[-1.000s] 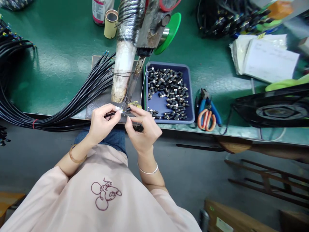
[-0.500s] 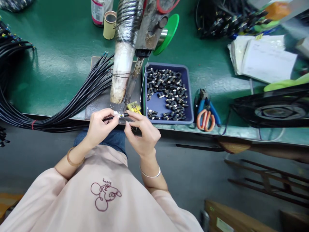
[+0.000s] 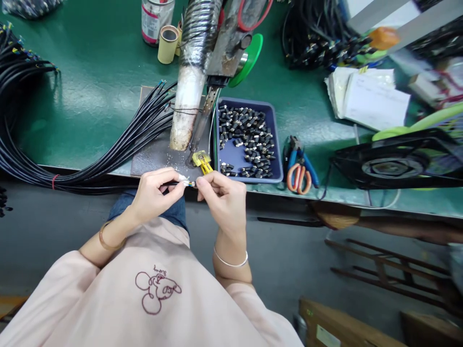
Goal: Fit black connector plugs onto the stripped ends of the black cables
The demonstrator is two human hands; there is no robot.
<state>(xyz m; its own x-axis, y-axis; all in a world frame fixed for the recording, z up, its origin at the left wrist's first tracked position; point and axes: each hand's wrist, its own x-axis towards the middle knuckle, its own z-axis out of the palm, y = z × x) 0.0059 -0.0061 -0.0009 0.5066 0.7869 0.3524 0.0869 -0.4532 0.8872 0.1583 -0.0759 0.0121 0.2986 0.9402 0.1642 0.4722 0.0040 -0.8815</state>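
My left hand pinches the end of a black cable, its fingertips wrapped in something white. Thin coloured wires stick out of the cable end toward the right. My right hand is closed in a pinch at the tips of these wires, on a small connector that its fingers mostly cover. Just above both hands, a soldering iron points down, mounted beside a foil-wrapped hose with a white end. Near its tip sits a yellow clip-like piece. A blue tray with many small black connectors stands to the right.
A bundle of black cables curves along the table's left edge. Right of the tray lie pliers with orange and blue handles, then a black fan. Papers, a can and a green spool stand farther back.
Both hands have shifted slightly right and down, away from the iron's tip. My right fingers have closed from a looser pose into a pinch at the wire ends. The view has turned slightly.
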